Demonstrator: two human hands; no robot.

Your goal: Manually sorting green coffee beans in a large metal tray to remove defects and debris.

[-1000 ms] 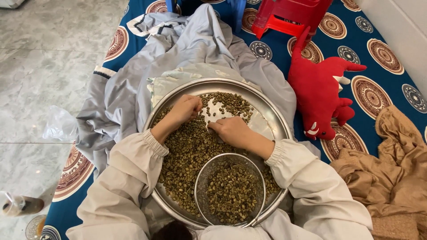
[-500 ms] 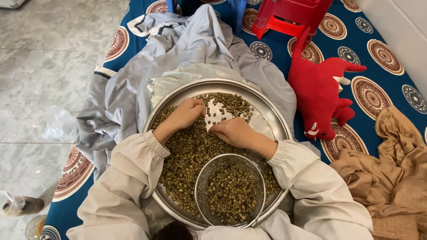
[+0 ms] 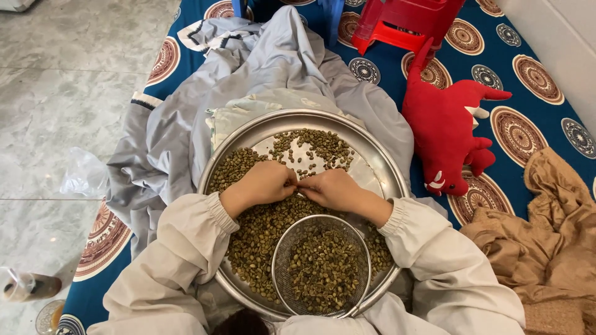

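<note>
Starting at the far left, a grey stone floor (image 3: 56, 93) is seen, with a crumpled clear plastic bag (image 3: 84, 174) lying on it and a small bottle (image 3: 28, 287) near the lower corner. A blue patterned mat (image 3: 546, 80) is spread beside the floor, and a grey cloth (image 3: 273, 68) is heaped across it. A large round metal tray (image 3: 379, 155) is set on that cloth, covered over most of its base with greenish beans (image 3: 254, 229); a bare patch is left near the far rim.

The left hand (image 3: 264, 184) is held over the beans at mid-tray, fingers curled inward with the tips pinched together; whether a bean is caught in the grip cannot be told. The right hand (image 3: 332, 188) is met fingertip to fingertip with it, likewise curled and pinched, contents not visible. Both wrists are covered by cream sleeves (image 3: 186, 248).

A round wire sieve (image 3: 321, 263), filled with beans, is rested inside the tray at its near edge, just below the right hand.

Further right, a red plush toy (image 3: 444, 124) is laid on the mat, a red plastic stool (image 3: 403, 18) is stood beyond it, and a tan blanket (image 3: 546, 242) is bunched at the far right.
</note>
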